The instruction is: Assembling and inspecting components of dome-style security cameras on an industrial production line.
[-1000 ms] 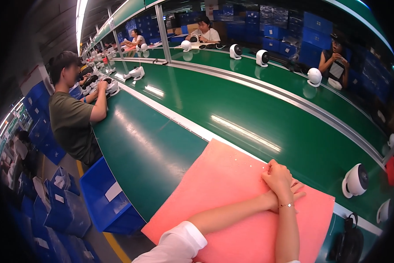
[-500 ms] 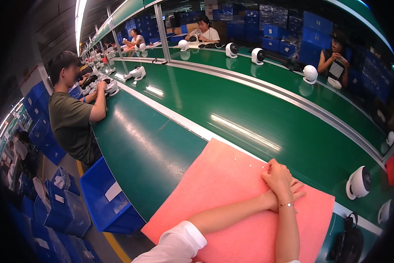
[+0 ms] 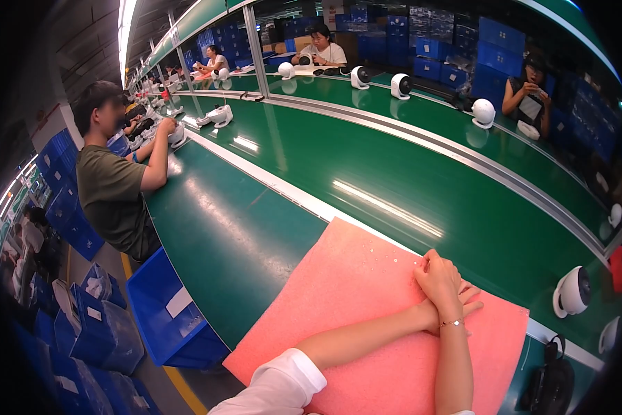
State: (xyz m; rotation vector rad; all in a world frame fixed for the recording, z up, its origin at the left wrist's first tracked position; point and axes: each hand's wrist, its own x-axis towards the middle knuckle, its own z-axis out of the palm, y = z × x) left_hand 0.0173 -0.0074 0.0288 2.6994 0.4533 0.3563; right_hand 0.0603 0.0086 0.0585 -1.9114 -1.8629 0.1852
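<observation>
A pink foam mat (image 3: pixel 352 290) lies on the near green workbench in front of me. Both my hands rest on its far right part, crossed at the wrists. My right hand (image 3: pixel 437 280), with a thin bracelet at its wrist, lies on top of my left hand (image 3: pixel 468 299), whose fingers stick out flat to the right. Neither hand holds anything. My left forearm comes in from the lower left in a white sleeve. The nearest object is a white round fan (image 3: pixel 572 292) on the belt to the right of the mat.
A green conveyor belt (image 3: pixel 407 166) runs behind the mat, carrying white round fans (image 3: pixel 401 86). A person in a dark green shirt (image 3: pixel 110 194) works at the bench to my left. Blue crates (image 3: pixel 165 311) stand on the floor at lower left. Other people sit across the line.
My hands have stayed still. The white fan near the mat has drifted slightly right, and the fans on the far belt have slid left.
</observation>
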